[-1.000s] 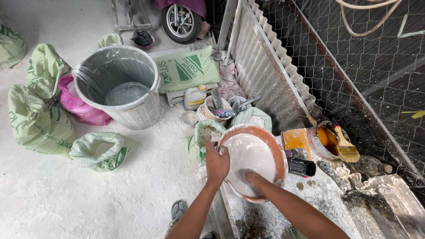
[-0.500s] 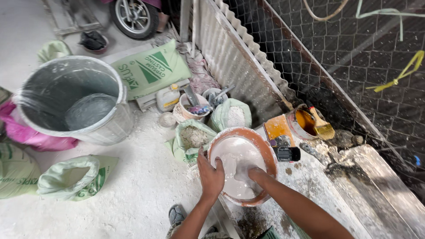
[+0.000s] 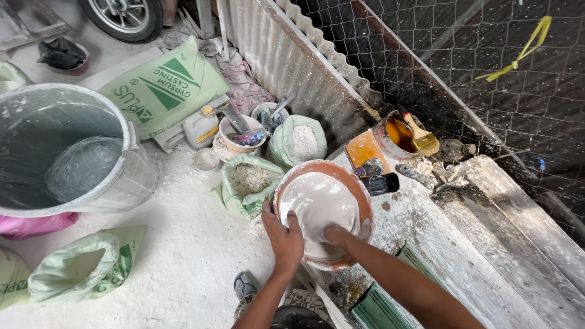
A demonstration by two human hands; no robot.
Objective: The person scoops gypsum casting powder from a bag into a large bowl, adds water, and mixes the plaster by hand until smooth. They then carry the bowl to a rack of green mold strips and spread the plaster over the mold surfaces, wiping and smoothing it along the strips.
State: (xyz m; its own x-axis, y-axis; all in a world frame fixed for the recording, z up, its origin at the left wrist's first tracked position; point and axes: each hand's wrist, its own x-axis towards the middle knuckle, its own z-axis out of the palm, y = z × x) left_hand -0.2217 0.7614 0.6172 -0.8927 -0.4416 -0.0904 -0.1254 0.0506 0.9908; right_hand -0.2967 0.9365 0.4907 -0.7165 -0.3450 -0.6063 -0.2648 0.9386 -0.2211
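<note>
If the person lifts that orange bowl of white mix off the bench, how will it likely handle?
The orange bowl is probably heavy for its size, since white mix fills most of it. It is likely slippery: the left hand grips a smeared rim, and the right hand is in the mix. The mix looks wet, so tipping may spill it.

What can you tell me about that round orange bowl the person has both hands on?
The round orange bowl looks like plastic or rubber, its rim smeared with white dust. It is nearly full of smooth, pale wet plaster. It sits upright at the edge of a dusty grey workbench, above the white-powdered floor. The left hand grips the near rim, thumb inside. The right hand is inside, its fingers sunk in the mix. A black-handled brush lies just beside the far rim.
</note>
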